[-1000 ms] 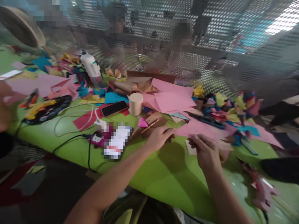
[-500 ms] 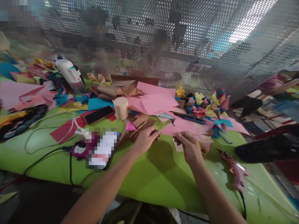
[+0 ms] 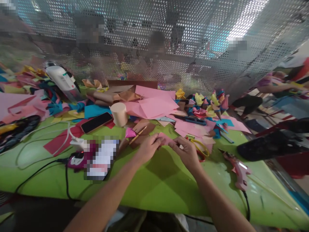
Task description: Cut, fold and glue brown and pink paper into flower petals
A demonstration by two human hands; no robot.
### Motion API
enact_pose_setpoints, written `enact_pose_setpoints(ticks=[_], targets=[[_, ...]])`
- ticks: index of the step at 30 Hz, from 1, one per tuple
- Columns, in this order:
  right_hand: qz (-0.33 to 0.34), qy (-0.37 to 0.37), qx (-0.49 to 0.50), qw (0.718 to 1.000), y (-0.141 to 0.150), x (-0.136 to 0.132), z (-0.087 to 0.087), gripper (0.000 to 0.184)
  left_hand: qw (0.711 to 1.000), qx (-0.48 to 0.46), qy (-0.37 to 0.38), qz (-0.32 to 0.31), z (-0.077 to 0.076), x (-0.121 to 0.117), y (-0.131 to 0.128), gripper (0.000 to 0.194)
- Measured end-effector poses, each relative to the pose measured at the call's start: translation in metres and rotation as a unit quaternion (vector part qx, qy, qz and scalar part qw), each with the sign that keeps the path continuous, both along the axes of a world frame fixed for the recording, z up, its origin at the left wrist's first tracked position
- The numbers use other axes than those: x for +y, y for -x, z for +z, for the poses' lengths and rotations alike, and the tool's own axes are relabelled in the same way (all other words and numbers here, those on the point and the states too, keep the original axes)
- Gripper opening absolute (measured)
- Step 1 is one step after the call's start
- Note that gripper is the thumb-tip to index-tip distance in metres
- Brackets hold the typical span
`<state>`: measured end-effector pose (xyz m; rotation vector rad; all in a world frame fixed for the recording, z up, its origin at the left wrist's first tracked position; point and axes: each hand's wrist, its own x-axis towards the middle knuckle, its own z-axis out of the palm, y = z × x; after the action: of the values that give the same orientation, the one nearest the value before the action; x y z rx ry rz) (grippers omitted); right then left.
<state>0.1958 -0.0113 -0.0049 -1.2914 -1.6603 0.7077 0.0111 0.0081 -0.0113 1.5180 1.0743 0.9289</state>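
Between my hands, above the green table (image 3: 154, 180), is a small pink piece of paper (image 3: 166, 139). My left hand (image 3: 150, 146) pinches its left edge. At the other side, my right hand (image 3: 185, 149) is closed on its right edge. Just right of that hand lie yellow-handled scissors (image 3: 202, 149), partly covered by my fingers. Left of my left hand, a brown pencil-like stick (image 3: 138, 134) rests on brown paper beside a bright pink object (image 3: 130, 132).
Pink sheets (image 3: 156, 104) and a beige cup (image 3: 119, 114) sit farther back. A pink glue gun (image 3: 238, 170) with its cord lies at right, near a black bottle (image 3: 270, 141). Two phones, a dark one (image 3: 97, 122) among them, and cables occupy the left. Folded paper flowers (image 3: 207, 104) stand behind.
My right hand has moved left towards my left hand, and both now hold the pink paper, which shows more plainly. The scissors are more exposed. The whole view has shifted slightly.
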Motion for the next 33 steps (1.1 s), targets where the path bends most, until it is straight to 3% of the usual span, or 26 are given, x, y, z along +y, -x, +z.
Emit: enact_pose_setpoints(ticks=[7,14,20,27,33], targets=[[-0.005,0.085,0.106,0.991,0.001,0.001,-0.002,0.039,0.997,-0.044,0.026,-0.049,0.005,-0.001,-0.001,0.03],[-0.024,0.107,0.165,0.98,-0.004,0.006,-0.001,0.045,0.997,0.0,0.033,-0.075,0.007,0.005,0.007,0.034],[-0.019,0.128,0.175,0.976,-0.008,0.01,-0.003,0.042,0.998,-0.005,0.022,-0.056,0.01,0.006,0.009,0.039],[0.002,0.152,0.188,0.97,-0.003,0.008,0.0,0.04,0.993,-0.048,0.086,-0.064,0.01,0.006,0.009,0.041],[-0.004,0.149,0.171,0.974,0.001,0.006,0.0,0.039,0.997,-0.033,0.043,-0.058,0.01,0.004,0.007,0.041]])
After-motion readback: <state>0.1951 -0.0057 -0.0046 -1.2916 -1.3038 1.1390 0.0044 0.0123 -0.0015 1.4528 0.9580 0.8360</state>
